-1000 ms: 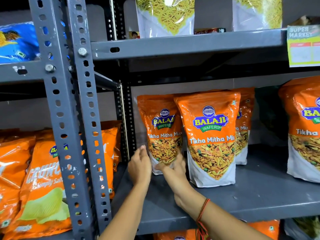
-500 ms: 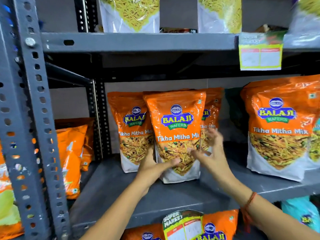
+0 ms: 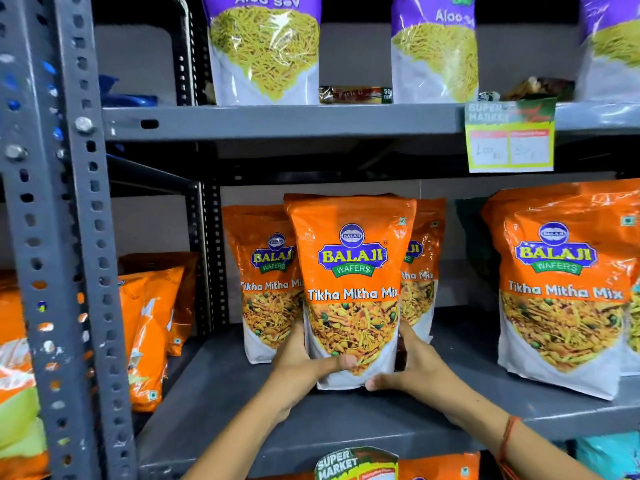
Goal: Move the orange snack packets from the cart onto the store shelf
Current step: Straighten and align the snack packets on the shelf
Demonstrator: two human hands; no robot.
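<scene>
An orange Tikha Mitha Mix packet [image 3: 351,271] stands upright on the grey middle shelf [image 3: 346,420], in front of the others. My left hand [image 3: 301,367] grips its lower left side, thumb across the front. My right hand [image 3: 412,368] holds its lower right corner. Behind it stand two more orange packets, one at the left [image 3: 266,289] and one at the right [image 3: 420,265]. Another large orange packet [image 3: 564,289] stands further right on the same shelf. The cart is out of view.
A perforated grey upright [image 3: 69,237] rises at the left, with orange chip bags [image 3: 152,327] beyond it. Purple Aloo Sev bags [image 3: 266,46] fill the upper shelf. A price tag [image 3: 509,136] hangs from that shelf's edge. More orange packets [image 3: 440,465] sit below.
Both hands went from the rear left packet to the front packet and closed on its lower sides. The view has shifted right and moved closer.
</scene>
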